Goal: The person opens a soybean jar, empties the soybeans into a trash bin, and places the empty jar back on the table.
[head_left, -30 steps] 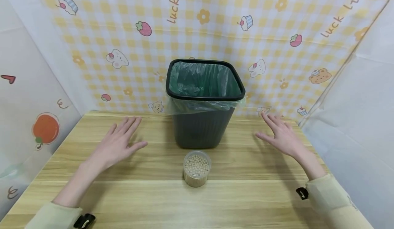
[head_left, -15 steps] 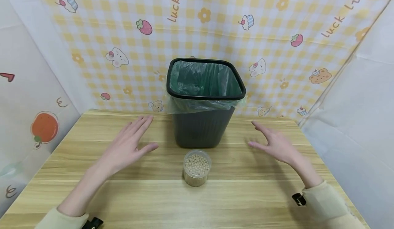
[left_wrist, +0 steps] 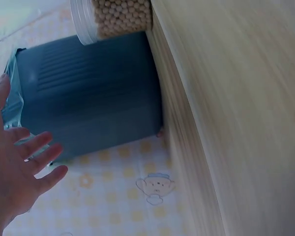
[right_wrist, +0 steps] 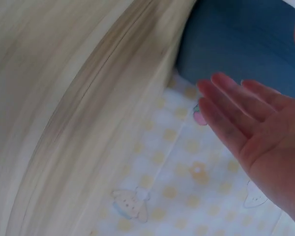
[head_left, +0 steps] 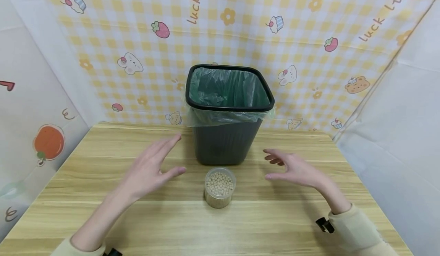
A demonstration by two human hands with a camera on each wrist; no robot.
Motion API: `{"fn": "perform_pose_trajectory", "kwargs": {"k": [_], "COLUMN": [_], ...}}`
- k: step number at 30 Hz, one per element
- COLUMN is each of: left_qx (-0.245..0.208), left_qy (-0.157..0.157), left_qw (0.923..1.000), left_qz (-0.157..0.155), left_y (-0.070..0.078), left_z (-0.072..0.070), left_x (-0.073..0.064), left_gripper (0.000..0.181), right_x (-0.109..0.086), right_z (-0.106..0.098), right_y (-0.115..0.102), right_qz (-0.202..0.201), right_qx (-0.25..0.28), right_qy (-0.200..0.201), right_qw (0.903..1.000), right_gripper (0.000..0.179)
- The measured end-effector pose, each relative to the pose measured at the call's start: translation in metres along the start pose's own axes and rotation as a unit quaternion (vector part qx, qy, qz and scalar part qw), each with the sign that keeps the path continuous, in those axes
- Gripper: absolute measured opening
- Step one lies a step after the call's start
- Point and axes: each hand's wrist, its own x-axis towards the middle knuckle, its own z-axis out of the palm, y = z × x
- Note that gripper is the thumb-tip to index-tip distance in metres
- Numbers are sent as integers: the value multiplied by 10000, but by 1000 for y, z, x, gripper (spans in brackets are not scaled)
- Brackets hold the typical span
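Observation:
A clear round plastic jar (head_left: 219, 189) full of pale beige beads or beans stands on the table, just in front of a dark trash bin (head_left: 227, 143). To the jar's left hovers my left hand (head_left: 148, 168), thumb spread from straight fingers, holding nothing. On the other side my right hand (head_left: 293, 168) is held in the air with relaxed, slightly bent fingers, also holding nothing. Both palms face inward. The left wrist view shows the jar (left_wrist: 120, 17) beside the bin (left_wrist: 93, 93), beyond the spread left hand (left_wrist: 14, 167). In the right wrist view, the right hand (right_wrist: 265, 128) overlaps the bin (right_wrist: 236, 44).
A translucent green bag (head_left: 223, 88) lines the bin and folds over under its black rim. Behind the wood-grain table (head_left: 206, 233) hangs a yellow checked cloth (head_left: 137, 34) with cartoon prints. White sheets (head_left: 402, 110) close off both sides.
Both hands have moved inward toward the jar, the left one rightward and the right one leftward and nearer. The right fingers have bent a little. Jar and bin stay put.

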Motion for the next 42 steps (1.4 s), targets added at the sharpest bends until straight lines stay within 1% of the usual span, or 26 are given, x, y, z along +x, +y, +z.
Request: {"fn": "perform_pose_trajectory", "kwargs": {"k": [4,8,11,16,20,25,34,42], "left_qx": [-102,-258,-341,-396,-528,-660,-679,-546], "left_qy": [33,15,-98,-381,-613,-820,-1163,-1515], "left_qw": [9999,9995,9992,9984,9966,9944,9908,9868], "left_qz": [111,179,175,120,121,107,120,180], "left_y": [6,11,15,22,29,36,42,49], "left_z": [3,6,8,12,15,20,29,41], "left_x": [-1,-2,-1,3,8,13,19,23], "left_gripper": [91,91,91,90,90,89,88,92], "right_x": [4,8,13,21,26,31,41,48], "right_z": [4,9,13,21,25,30,36,41], "right_y": [-8,-16,-20,-30,-38,-47,-60,-71], "right_qz": [-268,-408,-568,-797,-835,-827,-947,-820], "right_qx": [76,189,318,477,651,677,740,616], "right_qy": [-180,-326,-422,-639,-914,-1173,-1387,-1580], "right_qw": [9994,9985,9970,9936,9902,9873,9830,9821], "right_gripper": [80,81,82,82,82,85,90,97]}}
